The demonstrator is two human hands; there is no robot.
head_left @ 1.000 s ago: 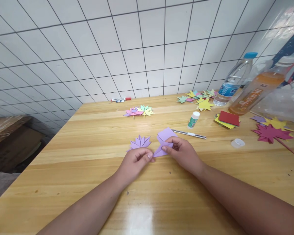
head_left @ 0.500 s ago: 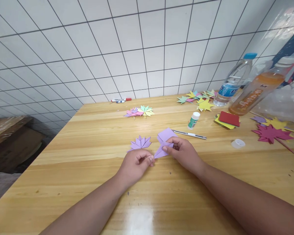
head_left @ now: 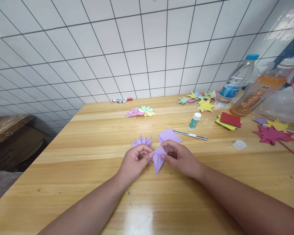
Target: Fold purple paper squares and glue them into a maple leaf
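Between my two hands is a folded piece of purple paper [head_left: 158, 160], kite-shaped, its narrow tip pointing toward me. My left hand [head_left: 135, 163] pinches its left corner with thumb and finger. My right hand [head_left: 180, 159] grips the right side, thumb on top. Just behind the left hand lies a purple folded-paper leaf [head_left: 141, 141], partly covered by that hand. Beyond the right hand rests a square of purple paper [head_left: 170, 135], and a slim craft knife [head_left: 191, 134] lies against its right corner.
A glue stick [head_left: 195, 121] stands upright, its cap [head_left: 239, 144] lying apart to the right. Farther right are stacked coloured paper squares [head_left: 230, 120], a crimson paper leaf [head_left: 269, 134], a water bottle [head_left: 229, 88] and an orange drink bottle [head_left: 262, 91]. Markers [head_left: 122, 100] lie by the tiled wall.
The folded purple paper has turned so its narrow tip points toward me instead of leftward. It has moved nearer, away from the purple square, and my left hand now pinches its side corner.
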